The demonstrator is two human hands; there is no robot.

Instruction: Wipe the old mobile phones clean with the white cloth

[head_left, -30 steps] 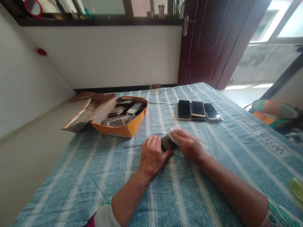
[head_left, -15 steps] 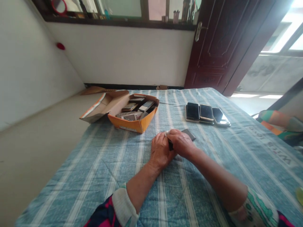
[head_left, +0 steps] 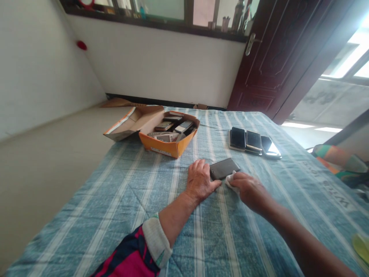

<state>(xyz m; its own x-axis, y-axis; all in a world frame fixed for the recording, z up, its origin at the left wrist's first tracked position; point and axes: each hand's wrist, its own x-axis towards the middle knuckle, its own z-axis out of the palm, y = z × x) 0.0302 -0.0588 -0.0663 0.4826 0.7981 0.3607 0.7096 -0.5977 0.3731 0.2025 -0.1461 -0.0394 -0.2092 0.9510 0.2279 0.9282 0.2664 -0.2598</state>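
A dark grey smartphone (head_left: 225, 168) lies flat on the striped cloth, its plain back facing up. My left hand (head_left: 200, 179) is closed against its left end, with the thumb along the near corner and the fingers bent at the far side. In my right hand (head_left: 249, 188) is a crumpled white wipe (head_left: 232, 181), pinched between the fingers at the phone's near right edge. Whether the wipe is cloth or paper cannot be made out.
An orange cardboard box (head_left: 161, 148), lid flap folded open to the left, holds several old phones (head_left: 183, 126). Stacked phones (head_left: 253, 140) lie at the right, beside a shiny-screened phone (head_left: 270, 147). The blue striped cloth (head_left: 138, 215) covers the surface; a yellow-green item (head_left: 361, 248) sits at the right edge.
My right hand has moved right, off my left hand, carrying the white wipe to the phone's near right edge. The phone's back is now largely uncovered. The camera view has tilted slightly.
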